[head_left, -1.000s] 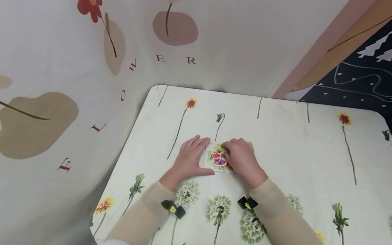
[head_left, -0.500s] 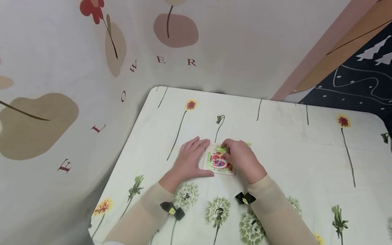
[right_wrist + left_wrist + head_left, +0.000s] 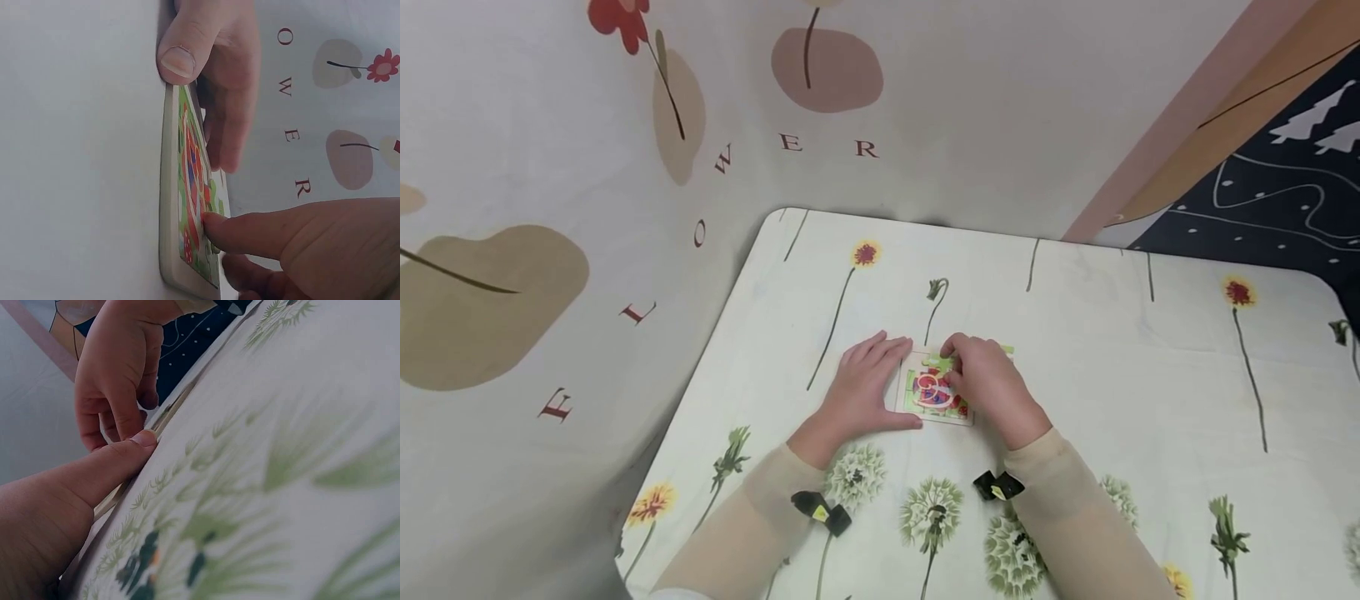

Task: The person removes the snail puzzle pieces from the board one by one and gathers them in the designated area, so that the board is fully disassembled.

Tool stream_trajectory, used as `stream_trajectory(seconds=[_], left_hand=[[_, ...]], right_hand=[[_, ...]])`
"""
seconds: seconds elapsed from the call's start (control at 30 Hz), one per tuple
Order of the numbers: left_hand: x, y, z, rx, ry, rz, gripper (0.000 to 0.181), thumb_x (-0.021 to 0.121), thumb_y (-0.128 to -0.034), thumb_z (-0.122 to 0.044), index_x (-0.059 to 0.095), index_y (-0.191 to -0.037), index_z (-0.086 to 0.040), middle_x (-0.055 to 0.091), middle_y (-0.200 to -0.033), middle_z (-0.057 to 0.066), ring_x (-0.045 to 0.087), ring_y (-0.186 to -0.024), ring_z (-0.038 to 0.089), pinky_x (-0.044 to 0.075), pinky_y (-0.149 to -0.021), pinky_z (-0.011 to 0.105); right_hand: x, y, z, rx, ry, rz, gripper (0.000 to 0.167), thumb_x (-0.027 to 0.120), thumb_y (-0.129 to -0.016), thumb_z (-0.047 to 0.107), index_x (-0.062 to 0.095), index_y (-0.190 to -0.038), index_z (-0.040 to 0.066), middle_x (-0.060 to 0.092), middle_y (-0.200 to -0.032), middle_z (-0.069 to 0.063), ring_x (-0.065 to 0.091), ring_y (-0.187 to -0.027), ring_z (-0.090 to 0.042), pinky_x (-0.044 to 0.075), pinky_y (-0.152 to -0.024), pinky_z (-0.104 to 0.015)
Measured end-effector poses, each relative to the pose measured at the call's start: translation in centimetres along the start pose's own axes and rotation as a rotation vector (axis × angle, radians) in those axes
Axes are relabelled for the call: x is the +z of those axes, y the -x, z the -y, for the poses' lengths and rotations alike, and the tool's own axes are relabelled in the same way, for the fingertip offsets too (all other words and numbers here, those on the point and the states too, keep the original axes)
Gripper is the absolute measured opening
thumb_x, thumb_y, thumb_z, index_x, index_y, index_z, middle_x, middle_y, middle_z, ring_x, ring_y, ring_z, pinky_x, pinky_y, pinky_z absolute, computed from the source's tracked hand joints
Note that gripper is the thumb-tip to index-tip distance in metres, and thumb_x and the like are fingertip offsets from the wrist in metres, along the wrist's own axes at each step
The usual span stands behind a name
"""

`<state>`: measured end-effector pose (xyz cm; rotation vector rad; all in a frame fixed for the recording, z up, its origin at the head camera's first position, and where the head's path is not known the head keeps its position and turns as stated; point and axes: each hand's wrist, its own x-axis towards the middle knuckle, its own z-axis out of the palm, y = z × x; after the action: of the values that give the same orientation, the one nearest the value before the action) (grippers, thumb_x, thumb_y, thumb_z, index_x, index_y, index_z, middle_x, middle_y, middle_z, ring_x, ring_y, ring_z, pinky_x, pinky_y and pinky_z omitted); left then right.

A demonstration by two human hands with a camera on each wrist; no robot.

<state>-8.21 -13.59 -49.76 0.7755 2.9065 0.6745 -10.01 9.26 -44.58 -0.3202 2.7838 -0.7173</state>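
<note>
A small jigsaw puzzle board [image 3: 936, 419] with a red, green and blue picture lies flat on the table between the hands. My left hand [image 3: 867, 386] rests at its left end, fingers straight and spread, the thumb along the near edge. In the right wrist view, that left thumb [image 3: 180, 61] touches the board's end. My right hand [image 3: 992, 379] is over the board's right part, thumb and index finger pinching a green puzzle piece [image 3: 215, 199] at the picture's surface. The hand covers most of this piece in the head view.
A bit of green [image 3: 1008, 351] shows just behind the right hand; its kind is hard to tell. The table [image 3: 1112, 375] has a white flower-print cover. A printed cloth wall [image 3: 970, 125] rises along its back and left. Black bows [image 3: 997, 486] sit on both wrists.
My right wrist has shifted slightly left and away, so the board's near right corner shows more. Its thumb and index finger stay at the same spot. The left hand holds still.
</note>
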Motion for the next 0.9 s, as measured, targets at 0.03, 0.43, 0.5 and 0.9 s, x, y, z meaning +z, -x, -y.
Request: stream_trajectory(seconds=[0.03,0.43,0.5,0.9], left_hand=[[0.0,0.0,0.0,0.000,0.000,0.001,0.123,0.087,-0.0734,-0.073,0.036,-0.168,-0.013,0.040,-0.169,0.003,0.022,-0.160,0.031,0.021,-0.126,0.057],[0.2,-0.1,0.2,0.018,0.004,-0.016,0.123,0.087,-0.0731,-0.073,0.037,-0.167,-0.012,0.041,-0.168,0.003,0.023,-0.160,0.031,0.021,-0.126,0.057],[0.2,-0.1,0.2,0.020,0.002,-0.016,0.123,0.086,-0.0729,-0.074,0.037,-0.167,-0.012,0.041,-0.169,0.004,0.023,-0.160,0.032,0.021,-0.126,0.057],[0.1,0.0,0.2,0.022,-0.010,-0.013,0.122,0.085,-0.0737,-0.075,0.038,-0.167,-0.012,0.041,-0.169,0.003,0.023,-0.160,0.031,0.022,-0.125,0.057]], right_hand=[[0.1,0.1,0.0,-0.005,0.008,-0.015,0.026,0.078,-0.097,0.010,0.070,-0.122,0.007,0.065,-0.098,-0.007,0.059,-0.091,-0.027,0.053,-0.078,-0.041],[1.2,0.8,0.1,-0.096,0.070,-0.149,0.031,0.081,-0.096,0.011,0.073,-0.125,0.004,0.071,-0.117,-0.013,0.065,-0.107,-0.034,0.057,-0.093,-0.048],[1.4,0.8,0.1,-0.114,0.088,-0.158,0.033,0.080,-0.096,0.011,0.073,-0.127,0.003,0.071,-0.118,-0.014,0.065,-0.108,-0.035,0.057,-0.094,-0.048],[1.8,0.7,-0.6,-0.239,0.141,-0.235,0.027,0.083,-0.095,0.015,0.080,-0.119,0.003,0.068,-0.106,-0.011,0.063,-0.094,-0.030,0.058,-0.083,-0.043]])
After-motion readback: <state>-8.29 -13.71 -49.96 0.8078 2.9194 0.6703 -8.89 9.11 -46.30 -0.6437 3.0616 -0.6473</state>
